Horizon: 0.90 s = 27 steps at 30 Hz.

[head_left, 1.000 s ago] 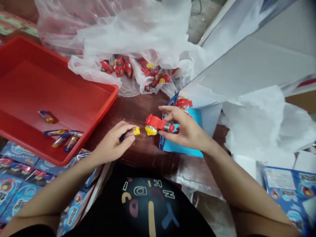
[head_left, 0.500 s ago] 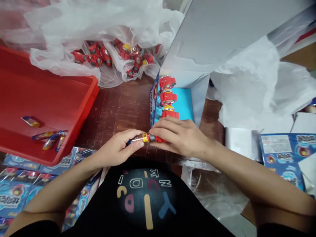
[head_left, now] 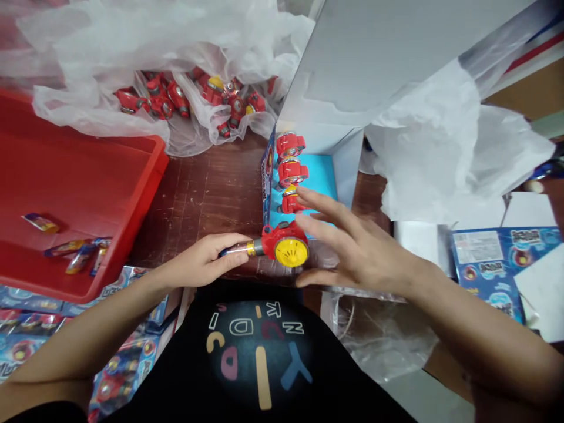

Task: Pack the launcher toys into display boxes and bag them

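My left hand (head_left: 215, 255) grips the clear tube of a red toy (head_left: 288, 244), whose round yellow face points up. Just right of the toy, my right hand (head_left: 348, 247) is spread, thumb and fingers apart, holding nothing. Beyond it stands a display box (head_left: 324, 176) with a light blue inside. Three red toys (head_left: 292, 173) are in a row along its left side, and the fingers of my right hand reach over the box's near end.
At the left is a red bin (head_left: 132, 194) with several small tubes (head_left: 80, 258). Clear bags (head_left: 194, 132) of red toys lie at the back. Printed boxes (head_left: 489, 264) lie at the right, and more packages (head_left: 30, 346) at the lower left.
My right hand has let go of the red toy and opened to the right. The toy now shows its yellow face, still in my left hand. The view has shifted slightly.
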Motion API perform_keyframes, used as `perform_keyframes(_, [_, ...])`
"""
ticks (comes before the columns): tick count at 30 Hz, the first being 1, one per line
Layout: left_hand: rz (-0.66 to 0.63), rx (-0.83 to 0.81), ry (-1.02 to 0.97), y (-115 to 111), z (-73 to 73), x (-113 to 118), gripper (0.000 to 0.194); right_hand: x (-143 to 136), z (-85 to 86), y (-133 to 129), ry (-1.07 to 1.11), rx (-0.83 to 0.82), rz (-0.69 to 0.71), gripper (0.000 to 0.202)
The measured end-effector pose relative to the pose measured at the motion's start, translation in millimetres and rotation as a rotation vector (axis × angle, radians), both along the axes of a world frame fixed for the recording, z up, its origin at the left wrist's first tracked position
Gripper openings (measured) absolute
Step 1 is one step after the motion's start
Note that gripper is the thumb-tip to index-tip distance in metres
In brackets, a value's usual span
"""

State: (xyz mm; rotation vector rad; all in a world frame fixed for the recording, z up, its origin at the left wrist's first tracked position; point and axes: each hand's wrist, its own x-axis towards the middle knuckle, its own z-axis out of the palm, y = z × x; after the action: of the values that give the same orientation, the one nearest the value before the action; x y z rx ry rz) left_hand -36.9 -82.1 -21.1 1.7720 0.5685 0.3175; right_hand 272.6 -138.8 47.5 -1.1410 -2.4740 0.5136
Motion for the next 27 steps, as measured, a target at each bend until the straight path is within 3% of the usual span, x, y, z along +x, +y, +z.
perform_keyframes(3, [-0.065,-0.383,-0.053,-2,-0.5,5,0.036,14,-6.4,-13,-0.144,0.198,0.094,0.075])
perform_keyframes(5, [-0.085,-0.502,-0.089,-6,-4.3,12,0.041,19,-5.5,-21,-0.148,0.223,0.086,0.075])
perform_keyframes(6, [-0.064,-0.487,-0.105,-8,-7.8,16,0.043,22,-3.6,-25,-0.149,0.235,0.045,0.076])
perform_keyframes(7, [-0.022,-0.411,-0.114,-10,-12.5,20,0.045,25,-1.4,-29,-0.166,0.255,-0.012,0.079])
perform_keyframes(9, [0.136,-0.108,-0.09,-12,-26.5,31,0.059,31,1.8,-35,-0.258,0.298,-0.139,0.081])
perform_keyframes(12, [0.323,0.392,0.082,-15,-55.6,56,0.107,37,-0.5,-37,-0.419,0.335,-0.276,0.074])
perform_keyframes(14, [0.353,0.567,0.19,-16,-74.2,75,0.132,35,-3.4,-37,-0.491,0.346,-0.304,0.065])
perform_keyframes(17, [0.368,0.647,0.268,-17,-90.1,96,0.128,22,-1.0,-38,-0.541,0.389,-0.216,0.054])
perform_keyframes(22, [0.378,0.594,0.302,-15,-91.6,107,0.105,-2,4.1,-34,-0.569,0.401,0.002,0.044])
perform_keyframes(27, [0.379,0.526,0.314,-29,-82.1,105,0.11,-2,-20.0,-12,-0.465,0.384,-0.058,0.042])
